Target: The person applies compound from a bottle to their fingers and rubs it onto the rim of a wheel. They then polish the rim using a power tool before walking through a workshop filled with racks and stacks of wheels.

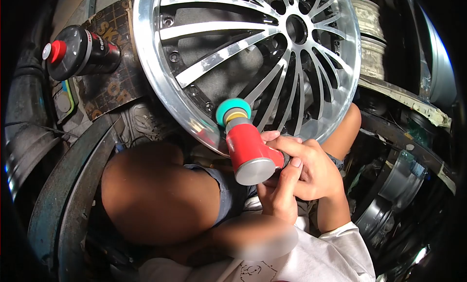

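A red handheld polisher point(243, 143) with a round teal pad point(233, 107) is held over the lower left of a shiny alloy wheel point(158, 75). The pad overlaps the wheel's inner lip beside a spoke in this view. My right hand point(314, 170) is closed around the polisher's handle from the right, fingers reaching toward the tool's red body. Below it, my left hand point(279, 197) is also closed at the handle, its thumb pointing up along it. The handle's end is mostly hidden by both hands.
A dark bottle point(85, 53) with a red cap stands on a printed board point(104, 99) at the left. Curved metal pieces point(63, 184) lie at lower left. More wheels point(367, 21) are stacked at upper right, with another rim point(401, 180) at lower right. My bent legs frame the wheel.
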Action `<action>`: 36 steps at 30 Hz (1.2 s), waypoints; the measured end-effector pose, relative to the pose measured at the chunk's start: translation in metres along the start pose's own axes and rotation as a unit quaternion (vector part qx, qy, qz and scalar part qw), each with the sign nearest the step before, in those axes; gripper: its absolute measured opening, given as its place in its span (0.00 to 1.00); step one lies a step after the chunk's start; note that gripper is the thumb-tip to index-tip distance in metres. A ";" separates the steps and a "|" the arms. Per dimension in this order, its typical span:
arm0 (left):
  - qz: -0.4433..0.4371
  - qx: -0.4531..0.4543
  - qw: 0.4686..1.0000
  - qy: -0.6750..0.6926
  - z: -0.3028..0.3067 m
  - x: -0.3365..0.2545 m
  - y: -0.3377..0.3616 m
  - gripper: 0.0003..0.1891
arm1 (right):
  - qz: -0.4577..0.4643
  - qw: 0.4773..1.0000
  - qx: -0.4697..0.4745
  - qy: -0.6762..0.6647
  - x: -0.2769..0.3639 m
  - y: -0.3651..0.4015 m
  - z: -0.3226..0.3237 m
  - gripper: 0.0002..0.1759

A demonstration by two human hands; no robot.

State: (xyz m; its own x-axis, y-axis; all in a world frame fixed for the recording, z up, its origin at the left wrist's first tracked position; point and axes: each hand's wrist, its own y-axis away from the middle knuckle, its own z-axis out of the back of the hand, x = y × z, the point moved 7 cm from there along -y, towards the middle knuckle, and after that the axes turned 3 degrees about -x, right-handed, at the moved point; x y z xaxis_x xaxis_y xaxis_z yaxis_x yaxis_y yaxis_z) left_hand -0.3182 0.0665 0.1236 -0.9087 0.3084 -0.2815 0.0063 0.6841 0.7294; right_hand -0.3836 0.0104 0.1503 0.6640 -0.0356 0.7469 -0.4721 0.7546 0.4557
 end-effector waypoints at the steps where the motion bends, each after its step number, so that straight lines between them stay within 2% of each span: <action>1: -0.002 0.004 1.000 0.001 0.000 -0.002 -0.001 0.31 | -0.012 1.000 0.002 0.013 -0.001 0.000 0.000 0.31; 3: 0.006 0.035 0.999 0.033 0.004 0.001 -0.003 0.30 | -0.036 0.999 0.004 0.039 -0.003 0.005 0.000 0.30; 6: 0.006 0.056 0.997 0.050 0.005 0.005 -0.004 0.28 | -0.030 0.996 -0.083 0.025 -0.001 0.013 0.002 0.30; 10: 0.027 0.001 1.000 0.009 0.002 0.003 0.003 0.31 | -0.010 0.999 -0.034 0.016 -0.002 0.007 0.000 0.29; 12: 0.025 0.017 0.999 0.032 0.003 0.006 0.004 0.31 | -0.035 0.999 -0.011 0.034 0.001 0.006 -0.001 0.28; 17: 0.020 0.038 0.996 0.072 0.010 0.009 -0.001 0.31 | -0.026 0.999 -0.007 0.037 -0.002 0.006 -0.003 0.29; 21: 0.030 0.009 0.998 0.050 0.007 0.009 0.002 0.31 | -0.033 0.999 0.003 0.041 -0.002 0.008 -0.001 0.30; 24: 0.024 0.012 1.000 0.008 0.006 0.008 0.002 0.30 | -0.008 1.000 -0.023 0.018 -0.006 0.009 -0.001 0.31; 27: 0.018 0.029 0.998 -0.051 0.004 0.007 -0.001 0.29 | -0.054 0.997 -0.063 -0.008 -0.008 0.016 0.001 0.30; 31: 0.001 0.071 0.991 -0.111 -0.004 0.001 -0.007 0.30 | -0.140 0.964 -0.185 -0.126 -0.016 0.024 0.002 0.25; 32: -0.006 0.084 0.989 -0.121 -0.006 0.001 -0.009 0.30 | -0.073 0.979 -0.173 -0.078 -0.011 0.021 0.003 0.24; 35: 0.060 0.088 0.991 -0.086 -0.009 0.003 -0.008 0.31 | -0.054 0.969 -0.210 -0.116 -0.012 0.021 0.004 0.24; 36: 0.059 0.082 0.991 -0.092 -0.008 0.003 -0.008 0.31 | -0.077 0.971 -0.195 -0.117 -0.014 0.022 0.003 0.24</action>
State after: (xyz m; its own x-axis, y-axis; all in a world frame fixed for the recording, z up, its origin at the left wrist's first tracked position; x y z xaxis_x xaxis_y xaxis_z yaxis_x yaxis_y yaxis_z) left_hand -0.3244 0.0564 0.1222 -0.8059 0.4981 -0.3201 0.1899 0.7295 0.6571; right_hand -0.4053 0.0257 0.1510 0.5377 -0.2805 0.7951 -0.0925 0.9178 0.3862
